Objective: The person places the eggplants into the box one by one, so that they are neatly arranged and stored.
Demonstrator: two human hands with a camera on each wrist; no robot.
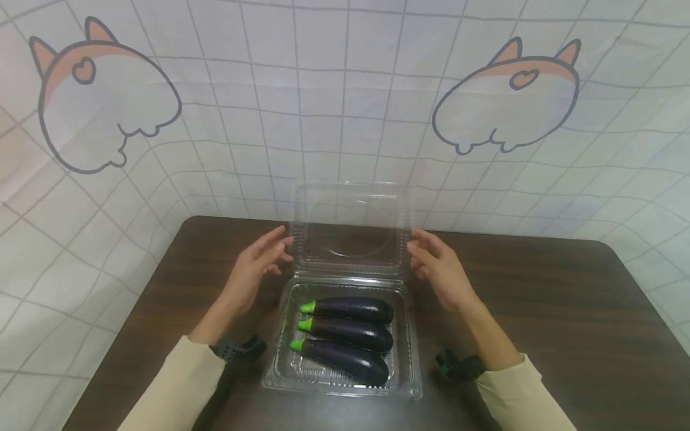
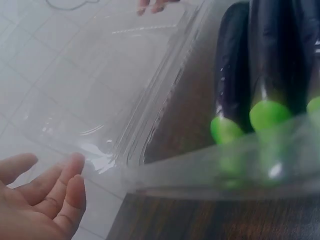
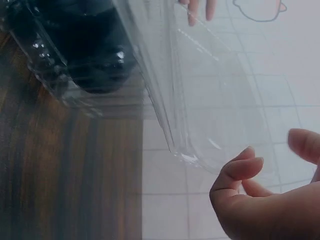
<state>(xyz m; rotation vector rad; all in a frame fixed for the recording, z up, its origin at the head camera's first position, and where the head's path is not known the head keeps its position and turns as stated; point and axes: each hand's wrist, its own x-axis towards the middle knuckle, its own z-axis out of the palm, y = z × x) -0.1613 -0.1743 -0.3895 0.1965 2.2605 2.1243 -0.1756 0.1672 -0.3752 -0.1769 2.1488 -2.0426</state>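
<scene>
A clear plastic clamshell box (image 1: 272, 377) sits on the table with its hinged lid (image 1: 350, 263) raised at the back. Three dark purple eggplants lie side by side inside: the rear one (image 1: 358, 309), the middle one (image 1: 356, 334) and the front one (image 1: 350, 361), green stem ends to the left. My left hand (image 1: 253, 263) is at the lid's left edge, its fingers loosely bent and spread. At the opposite edge is my right hand (image 1: 439, 266), fingers bent and thumb apart in the right wrist view. Neither hand grips the lid; whether the fingertips touch it, I cannot tell.
The dark wood-grain table (image 1: 539, 299) extends to both sides of the box. Behind it hangs a white gridded cloth (image 1: 345, 90) with cartoon animal drawings. A dark strap (image 1: 239, 349) is on the left wrist, another (image 1: 460, 365) on the right.
</scene>
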